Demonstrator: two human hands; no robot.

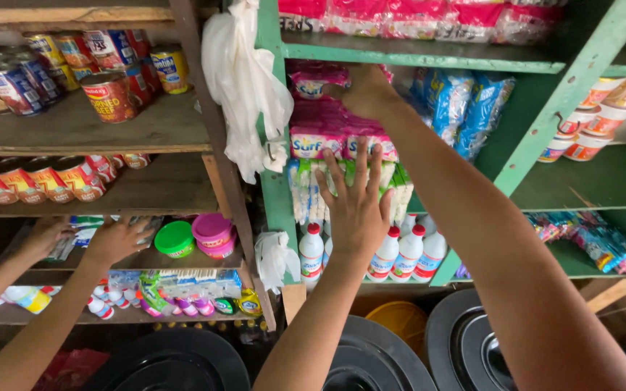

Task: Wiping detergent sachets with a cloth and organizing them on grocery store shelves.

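The right hand [367,93] is closing its fingers on a pink detergent sachet pack [313,78], lying leftward of the fingertips on the green shelf [429,54]. The left hand [356,206], fingers spread apart, is pressing against the sachet stack [320,141] below, nearer the white bottles [311,253].

The green shelf [429,54] is packed: pink sachet packs [320,134] fill its left corner, blue packets [465,101] the middle. Free room stays near its right edge, beside the cups [581,123].
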